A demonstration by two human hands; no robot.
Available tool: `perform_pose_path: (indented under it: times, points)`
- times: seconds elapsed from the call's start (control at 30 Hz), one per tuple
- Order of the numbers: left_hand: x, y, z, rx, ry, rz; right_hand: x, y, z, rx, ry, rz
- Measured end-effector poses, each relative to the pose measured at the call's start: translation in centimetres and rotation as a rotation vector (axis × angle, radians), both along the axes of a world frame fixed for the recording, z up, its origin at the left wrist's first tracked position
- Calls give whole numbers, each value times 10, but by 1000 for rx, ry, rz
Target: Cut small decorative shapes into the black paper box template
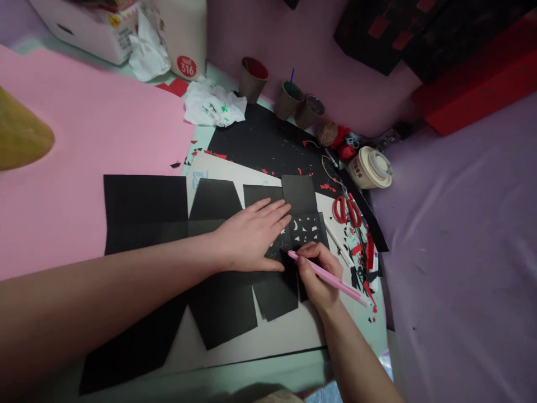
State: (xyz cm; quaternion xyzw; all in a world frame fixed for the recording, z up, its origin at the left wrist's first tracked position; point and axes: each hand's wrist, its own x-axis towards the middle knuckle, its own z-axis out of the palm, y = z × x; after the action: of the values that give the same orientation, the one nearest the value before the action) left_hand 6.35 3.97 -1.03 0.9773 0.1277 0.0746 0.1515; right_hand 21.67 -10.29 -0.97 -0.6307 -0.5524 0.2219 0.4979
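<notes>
Left forearm (138, 285): nearest the camera, slanting across the black card towards its patterned end.

Right-hand grip: the right hand (321, 274) pinches a slim pink pen-shaped tool (331, 278) near its point; the tip is at the card, though whether it touches cannot be told.

Left-hand grip: the left hand (254, 238) lies flat, fingers extended, pressing on the card and gripping nothing.

Black card (222, 310): beneath both hands, mostly on a white board (289, 330), its left end over a pink sheet (146, 134); creased, with tapering flaps on both long sides.

Openwork panel (310, 228): small cut shapes, one a crescent, just beyond the right hand.

Handling: probably light and fairly stiff, apt to bend at creases; the narrow bridges between cuts look fragile. Best held by a broad uncut panel, palm flat.

Right margin: red-handled scissors (347, 210) among red and black scraps (356, 249); a lidded cup (371, 168) behind.

Rear: a black sheet (255, 140), then paper cups (288, 102).
</notes>
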Motion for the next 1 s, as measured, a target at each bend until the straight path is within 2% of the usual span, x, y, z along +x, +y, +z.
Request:
perform_pose_path:
  times: [1.0]
  points:
    - [0,0,1,-11,11,1,-2,1,4,-78,-44,4]
